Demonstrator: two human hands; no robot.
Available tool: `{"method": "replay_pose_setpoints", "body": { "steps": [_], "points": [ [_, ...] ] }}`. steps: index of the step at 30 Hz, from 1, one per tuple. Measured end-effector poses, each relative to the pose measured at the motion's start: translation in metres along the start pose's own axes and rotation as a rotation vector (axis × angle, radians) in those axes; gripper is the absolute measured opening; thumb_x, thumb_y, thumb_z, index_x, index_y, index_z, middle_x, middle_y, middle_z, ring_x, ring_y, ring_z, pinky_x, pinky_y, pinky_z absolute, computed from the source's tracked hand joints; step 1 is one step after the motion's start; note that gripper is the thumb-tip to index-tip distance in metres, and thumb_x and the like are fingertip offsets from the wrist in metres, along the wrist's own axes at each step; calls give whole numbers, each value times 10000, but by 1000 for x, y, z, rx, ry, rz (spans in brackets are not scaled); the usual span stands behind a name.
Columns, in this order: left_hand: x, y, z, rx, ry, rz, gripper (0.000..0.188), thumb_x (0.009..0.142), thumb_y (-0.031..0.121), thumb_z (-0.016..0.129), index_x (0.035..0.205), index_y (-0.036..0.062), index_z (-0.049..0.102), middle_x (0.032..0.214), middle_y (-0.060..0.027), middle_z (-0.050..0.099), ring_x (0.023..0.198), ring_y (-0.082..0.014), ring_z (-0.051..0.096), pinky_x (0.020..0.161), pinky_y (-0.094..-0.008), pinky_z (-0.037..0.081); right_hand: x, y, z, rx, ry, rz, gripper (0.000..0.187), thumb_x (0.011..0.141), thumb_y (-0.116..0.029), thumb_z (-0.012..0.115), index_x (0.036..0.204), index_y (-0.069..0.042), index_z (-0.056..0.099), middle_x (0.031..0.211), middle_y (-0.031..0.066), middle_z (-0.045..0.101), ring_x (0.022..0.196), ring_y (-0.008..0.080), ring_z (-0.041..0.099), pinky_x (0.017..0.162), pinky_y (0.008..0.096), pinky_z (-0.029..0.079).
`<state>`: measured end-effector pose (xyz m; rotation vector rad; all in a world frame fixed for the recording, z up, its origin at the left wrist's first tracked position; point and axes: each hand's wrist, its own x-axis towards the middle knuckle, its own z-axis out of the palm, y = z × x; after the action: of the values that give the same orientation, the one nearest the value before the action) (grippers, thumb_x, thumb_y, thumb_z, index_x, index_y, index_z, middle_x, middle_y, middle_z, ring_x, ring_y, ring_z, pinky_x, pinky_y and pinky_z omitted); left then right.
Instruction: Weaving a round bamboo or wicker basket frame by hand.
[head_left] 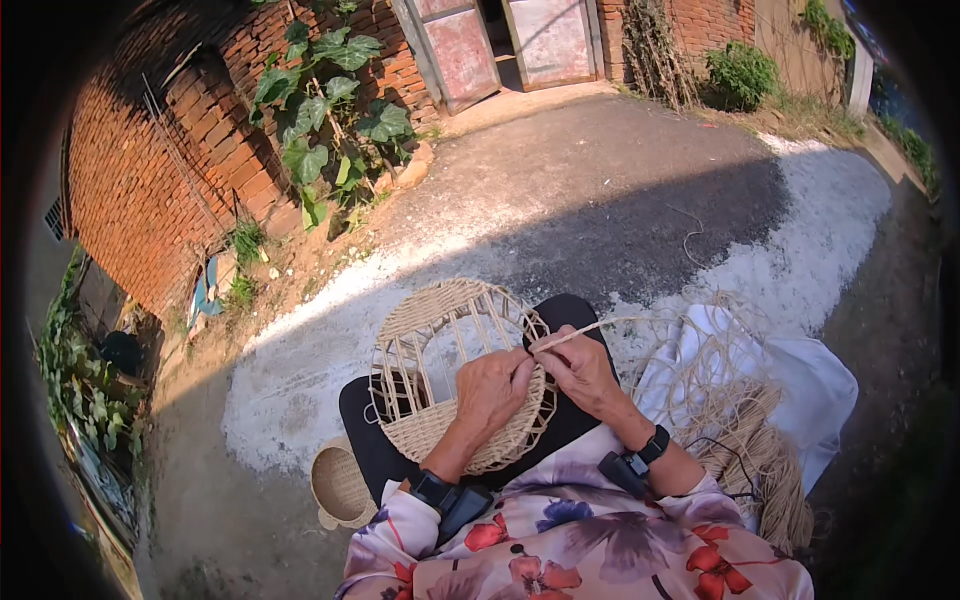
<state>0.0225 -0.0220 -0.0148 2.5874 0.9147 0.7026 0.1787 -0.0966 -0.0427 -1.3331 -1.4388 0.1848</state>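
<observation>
Rests a round openwork basket (415, 432) across the black-trousered lap (580, 312); pinches twine (608, 322) in the right hand (584, 376), at the basket's right edge; curls the left hand (490, 388) narrowly at the same edge, cannot tell whether gripping twine too; trails twine rightward to a tangled skein (785, 500) over the white cloth's (822, 375) left and near edges; sits near a small woven bowl (340, 483), leftward.

We count two bare hands (490, 388), two black wrist straps (655, 443), one round, partly woven tan basket (415, 432), one small tan woven bowl (338, 485), one heap of tan cord (765, 425), one crumpled white cloth (820, 385) and two red-and-white door panels (460, 60).
</observation>
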Motion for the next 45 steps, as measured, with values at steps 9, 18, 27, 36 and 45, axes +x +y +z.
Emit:
{"method": "replay_pose_setpoints", "body": {
  "steps": [9, 18, 27, 36, 45],
  "points": [
    [-7, 2, -14, -2, -79, 14, 289, 843, 372, 689, 964, 112, 728, 789, -116, 652, 748, -316, 643, 664, -416, 483, 1, -7, 6, 440, -55, 561, 177, 892, -70, 599, 1031, 13, 527, 758, 63, 620, 568, 108, 575, 476, 256, 459],
    [-7, 10, -14, 15, 61, 37, 298, 773, 347, 756, 960, 118, 717, 777, -95, 603, 779, -293, 624, 652, -420, 484, 11, 14, 6, 1292, 149, 846, 234, 844, -12, 614, 1050, -40, 507, 743, 65, 594, 504, 97, 501, 411, 246, 370],
    [-2, 17, -12, 65, 202, 47, 303, 685, 272, 820, 899, 112, 678, 874, -69, 524, 864, -265, 543, 713, -408, 434, 21, 37, -123, 1163, 271, 587, 309, 831, -22, 629, 1116, -79, 525, 691, -32, 468, 510, 49, 389, 428, 201, 327],
    [17, 18, 9, 51, 244, 165, 167, 728, 198, 776, 792, 95, 660, 799, -59, 550, 799, -263, 550, 668, -410, 411, 22, 63, -188, 901, 569, 485, 301, 926, -185, 603, 1189, -50, 545, 807, 36, 611, 584, 75, 551, 462, 206, 399],
    [11, 13, 3, -100, 267, -174, 183, 775, 198, 739, 789, 72, 607, 648, -77, 589, 648, -289, 597, 618, -424, 460, -9, 59, -122, 350, -123, 790, 288, 935, -309, 634, 1050, -46, 659, 839, 48, 678, 651, 65, 608, 522, 197, 455]
  ]
}}
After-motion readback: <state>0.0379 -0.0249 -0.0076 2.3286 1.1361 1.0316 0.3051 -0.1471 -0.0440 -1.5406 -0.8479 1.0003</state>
